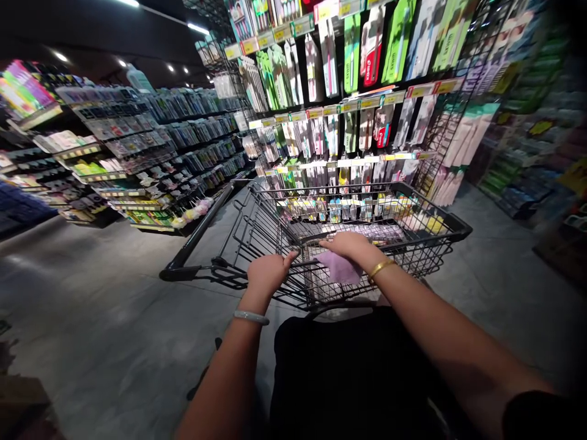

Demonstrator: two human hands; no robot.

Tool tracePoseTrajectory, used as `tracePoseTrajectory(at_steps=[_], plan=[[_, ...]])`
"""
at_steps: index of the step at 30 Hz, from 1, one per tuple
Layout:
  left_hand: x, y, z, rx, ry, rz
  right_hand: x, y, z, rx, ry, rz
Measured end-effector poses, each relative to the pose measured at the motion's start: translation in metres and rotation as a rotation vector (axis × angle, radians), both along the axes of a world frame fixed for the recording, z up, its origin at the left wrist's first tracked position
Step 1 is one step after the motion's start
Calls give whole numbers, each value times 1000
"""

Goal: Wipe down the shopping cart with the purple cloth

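Note:
A black wire shopping cart (pixel 413 260) stands side-on in front of me, its push handle (pixel 197 241) out to the left. My left hand (pixel 267 272), with a pale bangle at the wrist, is closed round the near side of the cart, thumb pointing along the rim. Just right of it, my right hand (pixel 351 246), with a gold bangle, is closed over the same rim. A light purple cloth (pixel 339 269) hangs from under the right palm, against the wire side. Inside the basket lies a purplish patterned package (pixel 378 233), partly hidden by the wires.
Directly beyond the cart rises a rack of packaged toothbrushes (pixel 351 55) on hooks. Long shelves of hanging goods (pixel 192 134) run along the left. More stocked shelves (pixel 518 140), blurred, stand at the right. Grey concrete floor (pixel 110 311) shows on both sides of the cart.

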State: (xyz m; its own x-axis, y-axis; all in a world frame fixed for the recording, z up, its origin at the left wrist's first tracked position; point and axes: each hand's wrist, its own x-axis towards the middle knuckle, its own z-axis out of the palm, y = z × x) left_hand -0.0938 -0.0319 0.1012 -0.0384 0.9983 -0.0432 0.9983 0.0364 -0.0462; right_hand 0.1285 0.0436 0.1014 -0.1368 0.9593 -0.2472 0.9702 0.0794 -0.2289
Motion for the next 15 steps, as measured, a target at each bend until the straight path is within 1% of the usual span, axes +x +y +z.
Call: tracePoseTrajectory(at_steps=[3, 5, 7, 9, 11, 13, 14, 15], plan=[[2, 2, 0, -10, 10, 0, -28, 1, 3, 22, 0, 5], [0, 4, 1, -33, 1, -4, -51, -8, 3, 110, 77, 70], [-3, 4, 1, -34, 1, -9, -64, -24, -1, 218, 142, 152], [-6, 4, 1, -14, 16, -29, -61, -41, -7, 330, 179, 258], [-8, 3, -1, 5, 27, -50, -44, -54, -14, 416, 208, 402], [-8, 3, -3, 9, 24, -51, -23, -59, -19, 490, 211, 537], [-7, 3, -3, 10, 20, -42, -15, -58, -20, 501, 195, 555], [-6, 4, -4, 11, 16, -32, -10, -56, -19, 489, 171, 536]])
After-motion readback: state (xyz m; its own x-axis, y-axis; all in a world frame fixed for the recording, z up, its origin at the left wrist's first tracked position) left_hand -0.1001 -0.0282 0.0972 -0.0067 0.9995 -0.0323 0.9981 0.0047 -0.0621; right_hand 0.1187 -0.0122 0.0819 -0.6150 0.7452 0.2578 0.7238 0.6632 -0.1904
